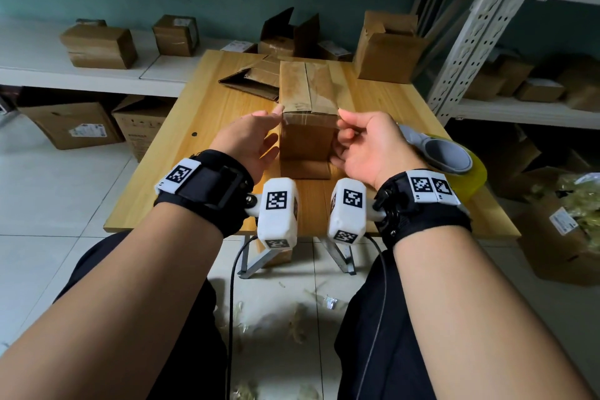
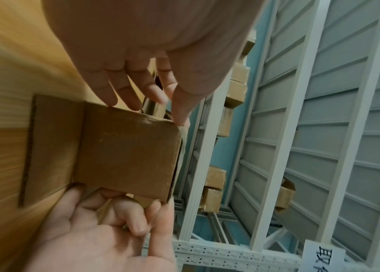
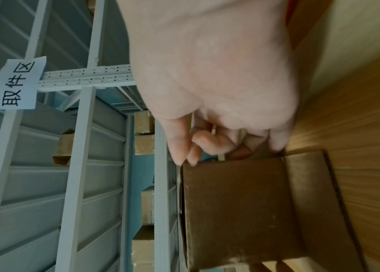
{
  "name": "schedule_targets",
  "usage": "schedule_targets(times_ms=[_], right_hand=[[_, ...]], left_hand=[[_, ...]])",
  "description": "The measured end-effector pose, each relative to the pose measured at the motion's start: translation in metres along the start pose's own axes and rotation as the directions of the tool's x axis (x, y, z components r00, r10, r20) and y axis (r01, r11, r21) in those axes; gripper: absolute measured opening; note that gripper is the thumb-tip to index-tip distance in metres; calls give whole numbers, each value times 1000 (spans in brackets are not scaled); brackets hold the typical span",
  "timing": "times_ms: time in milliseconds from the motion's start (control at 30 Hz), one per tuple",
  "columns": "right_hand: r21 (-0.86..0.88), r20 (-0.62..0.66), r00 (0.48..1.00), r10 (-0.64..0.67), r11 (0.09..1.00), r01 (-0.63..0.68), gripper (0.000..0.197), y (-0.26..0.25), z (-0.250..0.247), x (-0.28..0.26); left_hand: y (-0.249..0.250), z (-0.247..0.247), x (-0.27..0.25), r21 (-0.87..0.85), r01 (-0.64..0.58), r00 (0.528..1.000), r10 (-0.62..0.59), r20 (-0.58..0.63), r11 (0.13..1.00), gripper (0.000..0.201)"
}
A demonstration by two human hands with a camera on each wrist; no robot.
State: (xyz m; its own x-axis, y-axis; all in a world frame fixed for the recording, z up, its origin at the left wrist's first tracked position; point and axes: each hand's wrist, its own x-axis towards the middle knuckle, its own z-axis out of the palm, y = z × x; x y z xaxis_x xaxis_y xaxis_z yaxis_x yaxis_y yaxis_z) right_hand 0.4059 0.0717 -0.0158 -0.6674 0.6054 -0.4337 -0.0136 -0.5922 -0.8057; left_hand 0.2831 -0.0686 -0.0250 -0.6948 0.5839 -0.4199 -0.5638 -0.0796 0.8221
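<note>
Table [image 1: 207,107] | box [image 1: 308,88] lies lengthwise away | left hand [image 1: 250,136] touches, straight-fingered | right hand [image 1: 367,143] pinches it

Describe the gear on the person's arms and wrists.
No sleeves, no gloves. Black fabric left strap and right strap, each carrying white tags with black square codes. A white blocky left pod and right pod sit at the inner wrists, also code-marked. Black left cable and right cable hang from them.

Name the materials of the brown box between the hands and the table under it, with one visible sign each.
Brown rectangular box: corrugated cardboard, matte; the edge of its flat flap shows fluting. Its top seam looks covered by glossy clear tape. Light yellowish table: wood or wood-look laminate, smooth; grain lines show.
</note>
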Motion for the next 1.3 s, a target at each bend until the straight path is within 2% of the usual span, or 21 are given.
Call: schedule_targets(times_ms=[200,267,333,400,533,600,667,700,833,967,1133,1300], right_hand=[[-168,76,996,36,985,-23,22,-5,-7,-1],[-283,116,993,10,959,24,35,-4,-9,-1],[-404,156,988,-16,911,78,58,2,-7,-2],[-430,156,988,-19,899,85,67,6,-3,-2],[-321,68,997,33,947,-9,47,0,-2,-2],[-306,28,998,47,951,-36,40,-2,-3,-1],[-282,16,999,39,959,-33,44,-2,-4,0],[-258,34,998,43,966,-33,47,-1,-6,2],[-199,178,979,102,978,-66,34,2,-16,7],[-178,187,975,122,980,-89,29,1,-18,3],[-220,109,994,26,975,-1,29,0,-11,-4],[-245,86,993,-83,964,101,25,0,-6,-11]], left_hand=[[7,-1,0,-27,121,992,-121,19,992,12],[6,-2,2,-54,137,990,-135,26,989,17],[6,-2,2,-53,143,989,-141,35,988,20],[6,-2,1,-50,138,990,-136,39,989,19],[8,-4,2,-38,158,987,-156,45,987,28],[9,-5,2,-46,185,982,-183,42,982,23],[10,-5,1,-46,210,977,-208,45,976,17],[10,-6,1,-52,224,974,-221,49,973,17],[15,-12,0,-92,248,964,-238,116,964,13],[14,-14,-3,-95,270,957,-256,135,958,9],[12,-10,-10,-63,227,968,-219,120,972,11],[6,-3,-21,45,61,997,-64,52,997,15]])
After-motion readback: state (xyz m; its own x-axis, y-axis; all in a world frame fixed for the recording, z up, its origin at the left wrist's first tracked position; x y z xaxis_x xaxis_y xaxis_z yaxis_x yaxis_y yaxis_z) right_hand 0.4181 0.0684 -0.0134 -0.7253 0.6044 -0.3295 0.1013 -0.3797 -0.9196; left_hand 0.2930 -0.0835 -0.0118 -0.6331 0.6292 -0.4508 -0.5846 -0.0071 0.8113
